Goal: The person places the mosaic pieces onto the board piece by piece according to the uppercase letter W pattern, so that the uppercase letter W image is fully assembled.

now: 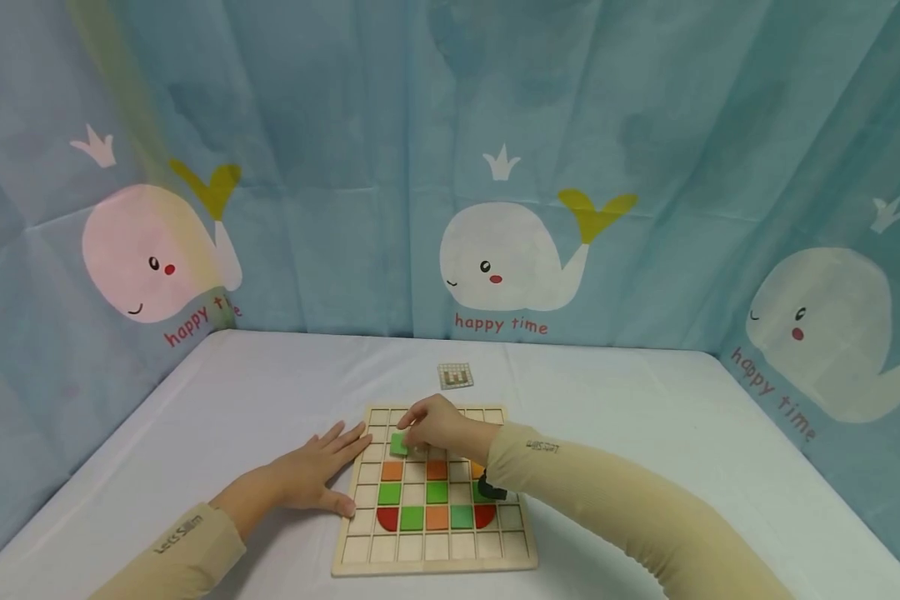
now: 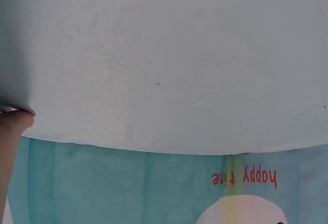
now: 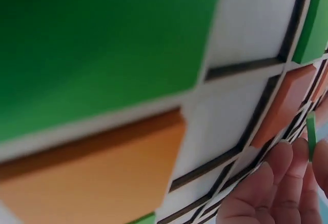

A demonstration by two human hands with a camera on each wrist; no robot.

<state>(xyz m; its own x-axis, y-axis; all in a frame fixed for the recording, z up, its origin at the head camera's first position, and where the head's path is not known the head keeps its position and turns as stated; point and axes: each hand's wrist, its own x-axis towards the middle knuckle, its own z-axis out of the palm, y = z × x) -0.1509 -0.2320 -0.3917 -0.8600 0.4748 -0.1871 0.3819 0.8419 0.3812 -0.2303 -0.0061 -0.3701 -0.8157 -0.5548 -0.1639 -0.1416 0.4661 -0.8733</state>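
A wooden grid board (image 1: 356, 546) with square cells lies on the white table. My right hand (image 1: 437, 423) is over its upper left part and pinches a green square tile (image 1: 398, 444). In the right wrist view the same green tile (image 3: 311, 137) shows edge-on between thumb and fingers. Spread along the board's left edge, my left hand (image 1: 307, 477) touches it with the thumb and fingertips. Orange tiles (image 1: 392, 471), green tiles (image 1: 389, 493) and red rounded tiles (image 1: 387, 518) sit in cells lower down. The right wrist hides part of the board's right side.
Behind the board lies a small pattern card (image 1: 455, 376) with a grid printed on it. A blue curtain (image 1: 360, 208) with whale prints hangs around the far side of the white table (image 1: 615, 400). A dark strap crosses the board's right edge at my right wrist.
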